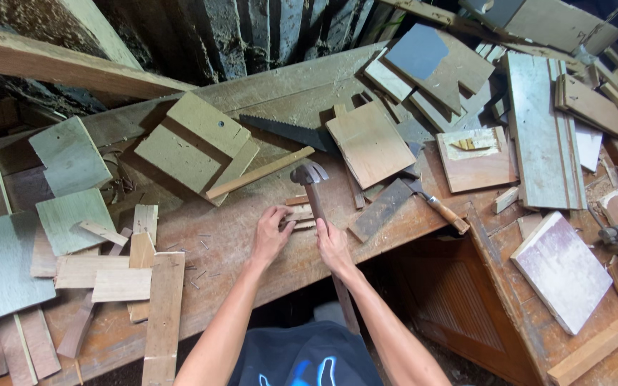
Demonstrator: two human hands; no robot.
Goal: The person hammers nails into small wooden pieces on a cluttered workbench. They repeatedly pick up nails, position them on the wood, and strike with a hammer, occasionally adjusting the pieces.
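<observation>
Right hand (334,246) grips steel claw hammer (310,174) over rough wooden strips (298,212).

At frame centre, the left hand (271,234) presses on small wooden strips (299,212) on the workbench (237,236). The right hand (332,245) grips a claw hammer (310,174), head just above the strips. A handsaw (289,131) lies above.

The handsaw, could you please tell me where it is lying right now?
In the head view the handsaw lies on the workbench beyond both hands, just above the claw hammer head, between the greenish boards on the left and a brown square board on the right.
</observation>
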